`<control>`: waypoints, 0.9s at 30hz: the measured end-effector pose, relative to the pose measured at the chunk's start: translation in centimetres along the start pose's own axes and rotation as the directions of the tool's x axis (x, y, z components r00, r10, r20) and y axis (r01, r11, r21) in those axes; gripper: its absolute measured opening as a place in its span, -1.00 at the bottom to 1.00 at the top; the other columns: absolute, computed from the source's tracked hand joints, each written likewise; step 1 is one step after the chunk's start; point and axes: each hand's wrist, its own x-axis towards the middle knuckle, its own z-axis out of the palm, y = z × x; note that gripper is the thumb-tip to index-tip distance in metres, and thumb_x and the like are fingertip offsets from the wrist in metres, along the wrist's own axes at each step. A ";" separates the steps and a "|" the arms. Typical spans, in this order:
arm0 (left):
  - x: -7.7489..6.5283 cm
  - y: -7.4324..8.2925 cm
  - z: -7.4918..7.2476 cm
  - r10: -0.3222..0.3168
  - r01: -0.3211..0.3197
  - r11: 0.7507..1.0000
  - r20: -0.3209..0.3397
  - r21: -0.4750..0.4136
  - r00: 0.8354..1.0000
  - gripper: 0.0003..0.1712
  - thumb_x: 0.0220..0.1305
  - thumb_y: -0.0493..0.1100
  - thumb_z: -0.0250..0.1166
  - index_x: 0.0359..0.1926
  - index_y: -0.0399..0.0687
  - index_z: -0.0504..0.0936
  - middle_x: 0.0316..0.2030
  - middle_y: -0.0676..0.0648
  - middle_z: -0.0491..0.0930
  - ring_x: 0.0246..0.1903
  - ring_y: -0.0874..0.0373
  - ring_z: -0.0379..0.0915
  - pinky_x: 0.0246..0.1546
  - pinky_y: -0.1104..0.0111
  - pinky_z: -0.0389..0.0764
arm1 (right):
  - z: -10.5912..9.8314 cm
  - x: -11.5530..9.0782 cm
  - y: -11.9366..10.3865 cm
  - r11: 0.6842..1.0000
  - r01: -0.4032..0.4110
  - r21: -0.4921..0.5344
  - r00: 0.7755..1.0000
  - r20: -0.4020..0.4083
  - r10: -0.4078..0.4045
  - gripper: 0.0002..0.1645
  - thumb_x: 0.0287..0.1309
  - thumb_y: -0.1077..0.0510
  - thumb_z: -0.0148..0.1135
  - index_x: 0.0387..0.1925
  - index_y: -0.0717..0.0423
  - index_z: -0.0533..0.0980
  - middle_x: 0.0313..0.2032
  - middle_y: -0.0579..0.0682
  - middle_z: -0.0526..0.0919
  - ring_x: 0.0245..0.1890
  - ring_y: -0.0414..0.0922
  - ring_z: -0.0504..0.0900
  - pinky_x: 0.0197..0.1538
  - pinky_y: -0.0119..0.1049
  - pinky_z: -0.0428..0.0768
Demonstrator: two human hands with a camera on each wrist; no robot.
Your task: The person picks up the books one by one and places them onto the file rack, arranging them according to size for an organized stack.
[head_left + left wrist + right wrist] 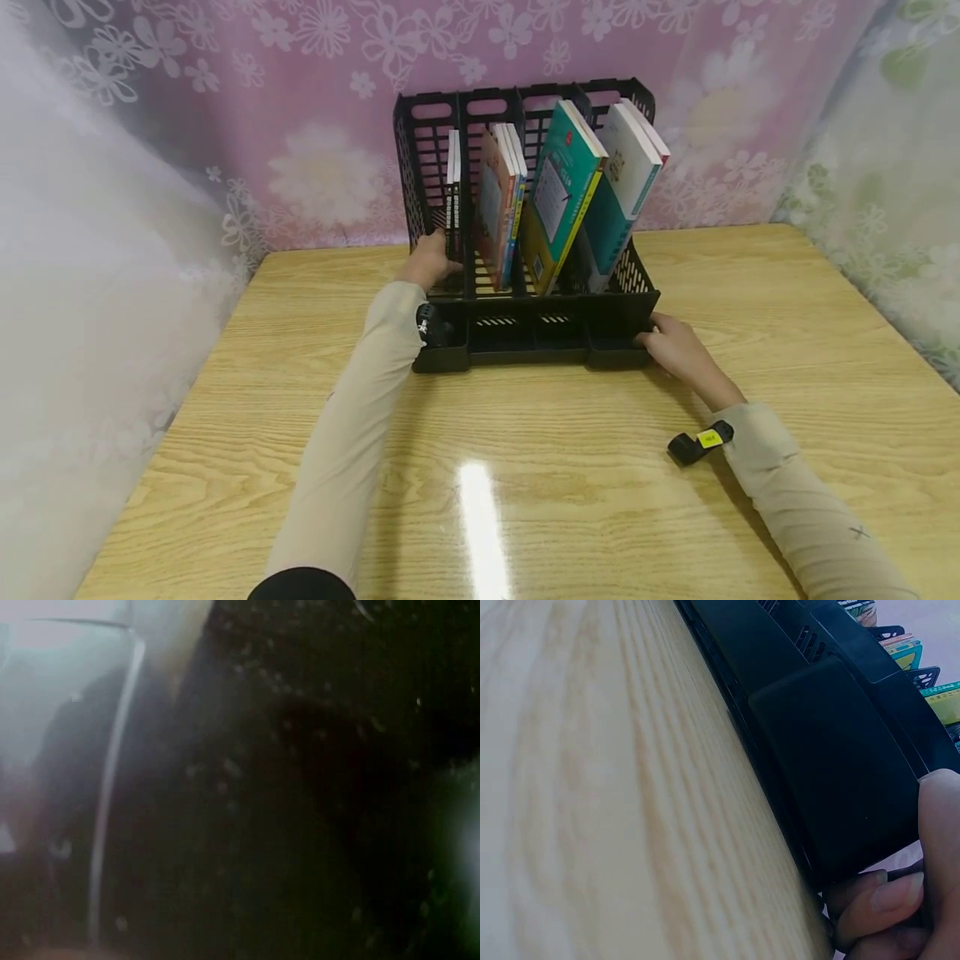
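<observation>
A black mesh book rack stands on the wooden table, with upright dividers and a low front tray. My left hand reaches over its left side into the left compartment, close to the lower ends of two thin books. What its fingertips touch is hidden, and the left wrist view is dark and blurred. At the rack's front right corner, my right hand grips the tray's end. The right wrist view shows the thumb on top and curled fingers at the lower edge.
Orange and white books fill the second compartment. A green-and-yellow book leans in the third, and white-and-teal books lean in the fourth. A flowered curtain hangs behind the table.
</observation>
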 end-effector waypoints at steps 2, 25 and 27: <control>-0.1 0.1 0.2 0.000 0.000 1.000 0.007 -0.001 1.000 -0.19 0.30 -0.13 0.29 0.40 -0.35 0.11 0.29 -0.38 0.29 0.29 -0.16 0.24 0.25 0.14 0.31 | 0.0 -0.1 0.1 1.000 0.001 -0.007 1.000 -0.003 -0.001 -0.45 0.23 0.15 -0.07 0.16 0.44 0.31 -0.52 0.14 0.47 -0.78 -0.11 0.39 -0.51 -0.22 0.42; -0.5 0.5 0.4 -0.020 0.019 1.000 -0.082 -0.009 0.996 -0.23 0.20 -0.11 0.36 0.31 -0.38 0.26 0.24 -0.36 0.34 0.28 -0.16 0.21 0.27 0.18 0.29 | -0.1 -0.5 0.2 1.000 -0.007 0.007 1.000 0.000 0.007 -0.42 0.24 0.15 -0.05 0.22 0.42 0.28 -0.48 0.14 0.48 -0.73 -0.11 0.40 -0.52 -0.22 0.42; -0.7 0.5 0.4 -0.040 0.038 0.999 -0.080 -0.024 0.996 -0.21 0.20 -0.09 0.36 0.33 -0.37 0.25 0.25 -0.35 0.31 0.29 -0.15 0.19 0.28 0.18 0.28 | -0.1 -0.5 0.1 1.000 -0.006 0.004 1.000 -0.002 0.006 -0.41 0.24 0.15 -0.05 0.22 0.42 0.28 -0.40 0.20 0.49 -0.69 -0.08 0.43 -0.51 -0.22 0.42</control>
